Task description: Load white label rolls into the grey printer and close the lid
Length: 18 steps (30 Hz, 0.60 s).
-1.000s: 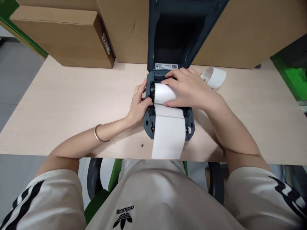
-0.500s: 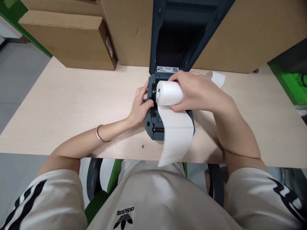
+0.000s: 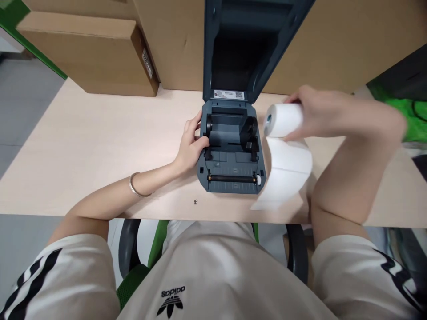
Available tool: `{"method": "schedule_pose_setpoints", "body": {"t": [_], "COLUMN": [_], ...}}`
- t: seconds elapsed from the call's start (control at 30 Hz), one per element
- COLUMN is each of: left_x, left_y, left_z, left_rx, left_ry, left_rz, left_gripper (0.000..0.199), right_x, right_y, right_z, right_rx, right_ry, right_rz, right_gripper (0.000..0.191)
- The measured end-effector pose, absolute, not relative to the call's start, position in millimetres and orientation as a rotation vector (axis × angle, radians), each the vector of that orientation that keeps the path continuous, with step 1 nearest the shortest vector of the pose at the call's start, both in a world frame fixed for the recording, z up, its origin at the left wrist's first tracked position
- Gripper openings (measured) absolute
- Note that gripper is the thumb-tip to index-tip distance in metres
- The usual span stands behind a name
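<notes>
A dark blue-grey label printer (image 3: 230,155) stands on the table with its lid (image 3: 247,49) raised, its inner bay and front roller exposed. My left hand (image 3: 191,144) grips the printer's left edge, thumb over the rim and fingers along the side. To the right of the printer, my right hand (image 3: 307,113), blurred by motion, is closed on a white paper roll (image 3: 283,120). A long strip of paper (image 3: 287,169) hangs from the roll toward the table's front edge. The roll and the printer are apart.
A closed cardboard box (image 3: 83,58) stands at the back left of the table (image 3: 83,146). Large cardboard panels (image 3: 320,49) line the back. A small dark scrap (image 3: 195,202) lies near the front edge. Green material (image 3: 407,115) shows at the far right.
My right hand has moved the paper roll and its strip rightward, out from over the printer's bay. My left hand still grips the printer's left edge. The view has shifted slightly.
</notes>
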State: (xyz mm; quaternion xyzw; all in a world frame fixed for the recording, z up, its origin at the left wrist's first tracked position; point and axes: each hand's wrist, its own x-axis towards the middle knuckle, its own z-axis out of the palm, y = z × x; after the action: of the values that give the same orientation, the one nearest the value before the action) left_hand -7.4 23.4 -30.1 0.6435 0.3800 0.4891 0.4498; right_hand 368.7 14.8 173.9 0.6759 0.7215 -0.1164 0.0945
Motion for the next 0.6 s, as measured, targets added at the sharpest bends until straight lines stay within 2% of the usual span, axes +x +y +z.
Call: {"method": "schedule_pose_setpoints", "body": {"t": [0.17,0.37,0.43,0.5,0.57,0.6], "left_x": [-10,-13,-14,-14,-13,-13], "left_y": [23,24,25,25,26,26], "left_z": [-31,-35,-35,-36,-36,-36], "left_rx": [1.631,1.683,1.687,1.683,1.68,1.679], "left_ry": [0.939,0.93,0.931,0.929,0.923,0.92], "left_rz": [1.215,1.213,1.214,1.22,1.229,1.235], "left_gripper": [0.099,0.097,0.095,0.092,0.092,0.092], "right_x": [332,319,331,352,377,389], "right_y": [40,44,42,41,41,42], "right_z": [142,133,146,162,175,178], "right_rx": [1.883,1.827,1.811,1.924,2.176,2.305], "right_ry": [2.075,2.083,2.186,2.22,2.056,1.906], "right_rz": [-0.465,-0.54,-0.63,-0.679,-0.591,-0.506], "right_gripper": [0.079,0.082,0.073,0.053,0.04,0.039]}}
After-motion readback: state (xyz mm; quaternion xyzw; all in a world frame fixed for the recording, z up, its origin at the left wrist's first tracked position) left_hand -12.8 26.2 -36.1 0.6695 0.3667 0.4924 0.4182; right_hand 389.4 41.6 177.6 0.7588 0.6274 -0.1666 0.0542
